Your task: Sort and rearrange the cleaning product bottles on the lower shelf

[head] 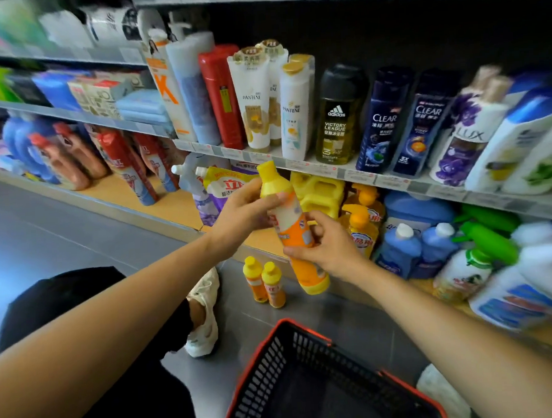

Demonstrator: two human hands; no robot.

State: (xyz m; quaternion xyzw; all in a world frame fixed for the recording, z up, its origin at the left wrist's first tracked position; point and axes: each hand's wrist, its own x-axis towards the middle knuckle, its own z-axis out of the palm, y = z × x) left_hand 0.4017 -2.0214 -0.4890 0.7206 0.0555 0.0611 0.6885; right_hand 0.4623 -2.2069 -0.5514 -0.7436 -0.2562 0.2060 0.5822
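Wooden and pale, the lower shelf (178, 207) ran from far left to near right under the shampoo shelf (404, 183), and from where I watched it was the widest thing that mattered. A bare stretch of it lay just beyond and left of my hands, between the purple refill pouch (222, 186) and the yellow jugs (321, 190); in my judgement that gap was where the next move had to go. The red basket (276, 362) sat on the grey floor directly below my arms, clear of the path. To the right, blue bottles (401, 250) and orange pump bottles (361, 223) crowded the shelf edge, and I judged they would be clipped if the base swung that way. The yellow bottle (291, 227) was held in the air in front of the shelf, its long axis tilted, cap up and away to the left, base down toward me and right. My left hand (246, 213) was wrapped on its upper half near the neck; my right hand (327, 244) was clamped round its middle, fingers over the label. The left sat nearer the gap. Two small orange bottles (265, 283) stood upright on the floor just below the shelf lip, touching or nearly so, not yet shelved.
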